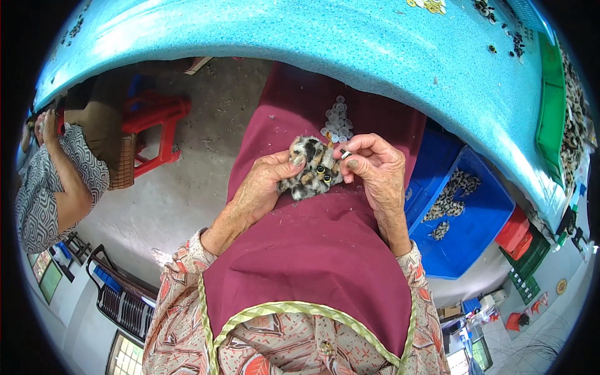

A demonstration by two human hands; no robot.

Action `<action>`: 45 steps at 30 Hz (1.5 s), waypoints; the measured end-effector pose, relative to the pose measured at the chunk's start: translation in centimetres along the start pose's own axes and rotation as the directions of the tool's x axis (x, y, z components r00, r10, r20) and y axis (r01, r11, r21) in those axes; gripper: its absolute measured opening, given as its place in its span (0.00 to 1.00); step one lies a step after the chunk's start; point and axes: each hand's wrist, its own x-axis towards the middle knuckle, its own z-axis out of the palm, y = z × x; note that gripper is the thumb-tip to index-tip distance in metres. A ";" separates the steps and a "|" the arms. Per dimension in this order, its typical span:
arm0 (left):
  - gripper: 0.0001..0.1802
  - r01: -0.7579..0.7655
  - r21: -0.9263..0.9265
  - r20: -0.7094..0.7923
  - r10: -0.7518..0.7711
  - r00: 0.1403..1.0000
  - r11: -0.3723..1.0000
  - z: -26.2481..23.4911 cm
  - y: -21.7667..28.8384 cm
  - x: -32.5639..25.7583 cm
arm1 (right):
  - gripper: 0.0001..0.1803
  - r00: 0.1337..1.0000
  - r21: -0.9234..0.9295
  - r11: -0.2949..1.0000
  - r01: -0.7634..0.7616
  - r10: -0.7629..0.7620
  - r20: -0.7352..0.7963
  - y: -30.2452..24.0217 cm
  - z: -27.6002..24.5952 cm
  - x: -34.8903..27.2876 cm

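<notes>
Over my lap, my left hand (261, 182) grips a small spotted plush piece (304, 185) of black, white and tan fur, thumb on top. Two round yellow-and-black plastic eyes (323, 174) sit on its fur. Close beside its right edge, my right hand (380, 167) pinches a tiny black-and-white part (345, 153) between thumb and fingertips; its exact kind is too small to tell. Just beyond the plush, a pile of translucent plastic washers (337, 117) lies on the maroon apron (294, 250).
A speckled blue tabletop (375, 44) curves across the far side, bearing small yellow and black parts. To my right stands a blue bin (465, 250) with spotted fur pieces. A green tray (551, 119) rests at the table's right. Leftward are a red stool (164, 128) and another person's arm (74, 187).
</notes>
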 end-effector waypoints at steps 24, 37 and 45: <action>0.19 0.114 -0.235 0.133 -0.084 0.988 0.965 0.1 0.2 0.4 | 0.06 0.971 -0.798 0.573 0.183 0.022 0.238 -1.9 0.6 1.3; 0.23 0.132 -0.366 0.228 -0.049 0.972 0.921 -0.6 -1.1 -0.4 | 0.05 0.960 -0.792 0.544 0.276 -0.189 0.204 -2.3 2.4 0.8; 0.20 0.143 -0.476 0.221 -0.039 0.975 0.868 1.4 0.2 -1.1 | 0.05 0.958 -0.782 0.563 0.269 -0.239 0.157 -1.8 3.0 0.8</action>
